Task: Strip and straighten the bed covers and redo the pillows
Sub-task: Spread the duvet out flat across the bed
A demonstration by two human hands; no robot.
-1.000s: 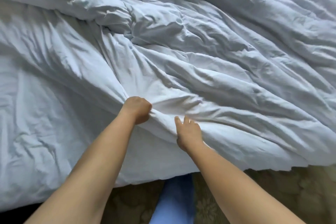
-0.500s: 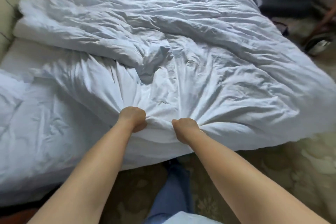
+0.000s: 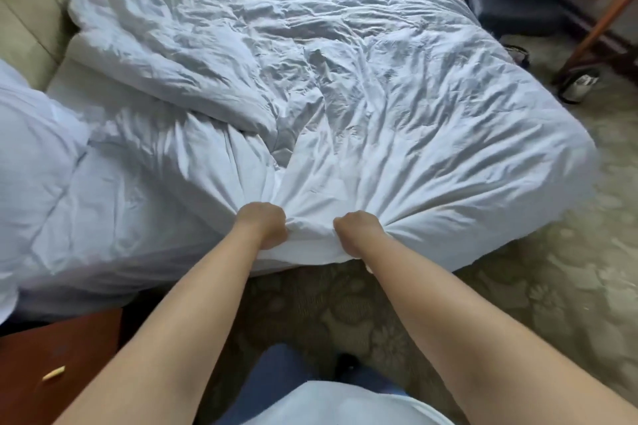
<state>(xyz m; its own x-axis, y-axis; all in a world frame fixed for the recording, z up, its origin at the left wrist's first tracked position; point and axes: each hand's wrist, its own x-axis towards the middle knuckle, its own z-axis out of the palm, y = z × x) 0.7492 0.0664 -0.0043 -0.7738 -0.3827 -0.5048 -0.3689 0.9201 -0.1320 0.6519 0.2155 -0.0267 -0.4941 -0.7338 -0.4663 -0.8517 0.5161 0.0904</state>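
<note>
At the near side of the bed, both fists are clenched in the white duvet (image 3: 362, 107): left hand (image 3: 264, 226) and right hand (image 3: 357, 231) each grip a bunch of its edge, close together, creases fanning away from them across the mattress. Step judged: stripping, cover being hauled off toward the floor. Next move likely needs a long pull backward; the pillow (image 3: 31, 148) lies at the far left, untouched.

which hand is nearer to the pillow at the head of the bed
Left. The left hand grips the duvet on the pillow's side; the right hand grips it farther away.
</note>
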